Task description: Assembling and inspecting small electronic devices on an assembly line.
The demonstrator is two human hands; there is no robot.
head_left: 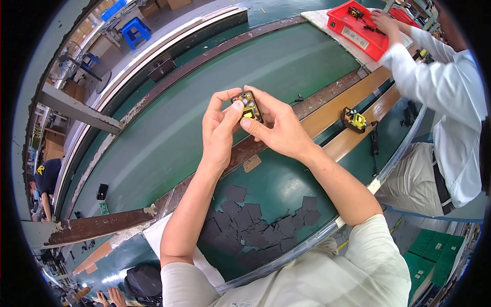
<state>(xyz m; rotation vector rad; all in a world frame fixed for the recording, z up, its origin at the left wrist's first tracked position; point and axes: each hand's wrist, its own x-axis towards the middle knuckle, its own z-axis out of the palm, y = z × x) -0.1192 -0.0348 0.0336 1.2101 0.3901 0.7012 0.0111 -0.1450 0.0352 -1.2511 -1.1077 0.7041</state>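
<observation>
Above the near edge of the green belt, both my hands hold a small circuit board in a black casing (250, 104), with silver and yellow parts facing up. My left hand (217, 123) grips its left side, thumb lying on top of the parts. My right hand (280, 125) closes on the right and lower side, thumb at the lower edge. My fingers hide part of the casing. Below my wrists, many thin dark grey sheets (255, 220) lie loosely piled on the green tabletop (286, 181). To the right, a similar circuit board (353, 119) rests on wooden strips.
The green belt (169, 138) runs behind my hands. A black cable (375, 140) lies near the right board. At the far right, a co-worker (434, 92) reaches into a red bin (353, 38). A black casing (102, 192) and green board (104, 207) lie at left.
</observation>
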